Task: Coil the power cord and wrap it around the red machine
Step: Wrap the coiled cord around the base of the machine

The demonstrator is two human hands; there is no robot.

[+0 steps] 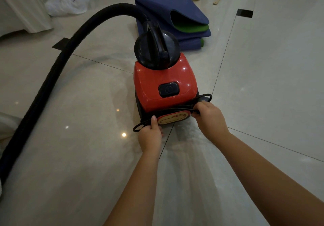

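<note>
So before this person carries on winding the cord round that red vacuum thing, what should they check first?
1. Left hand grips the power cord: ok, fingers closed on it.
2. Right hand grips the cord: ok.
3. Cord lies against the red machine: ok, strands cross its near end.
4. Loops tidy: not ok, one sticks out at each side.
5. Plug free: cannot tell, not in view.
6. Black hose clear of the cord: ok, it runs off to the left.

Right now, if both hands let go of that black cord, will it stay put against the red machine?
Probably not. The power cord looks thin and floppy, its loops bulging past the left hand and right hand. The red machine has glossy, rounded sides, so the strands may slide down unless tucked.
</note>
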